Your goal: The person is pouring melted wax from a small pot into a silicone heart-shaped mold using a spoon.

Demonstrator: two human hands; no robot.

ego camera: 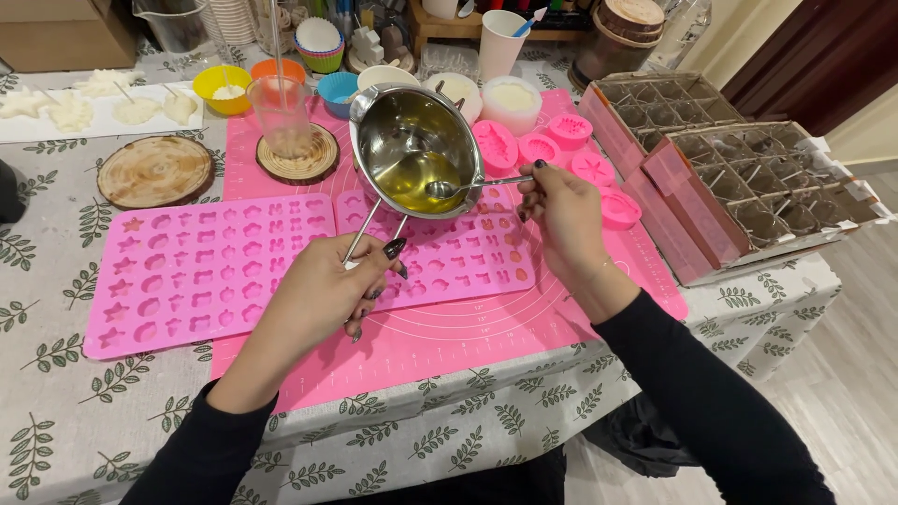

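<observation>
One head-worn camera looks steeply down, close over the table [56,309].

Wooden coaster [155,171], clear plastic cup [280,114], yellow silicone cup [223,87], cardboard divider boxes [767,182], leaf-print tablecloth [56,411]

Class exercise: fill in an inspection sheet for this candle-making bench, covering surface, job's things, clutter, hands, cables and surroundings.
Surface: leaf-print tablecloth under a pink silicone mat.
Job's things: steel melting pot with yellow liquid, metal spoon in it, above pink silicone mould trays.
Clutter: wooden coasters, coloured cups, round pink moulds, cardboard divider boxes.
Hands: left hand grips pot handle; right hand holds spoon.
Cables: nothing seen.
Surroundings: pale wood floor.
</observation>
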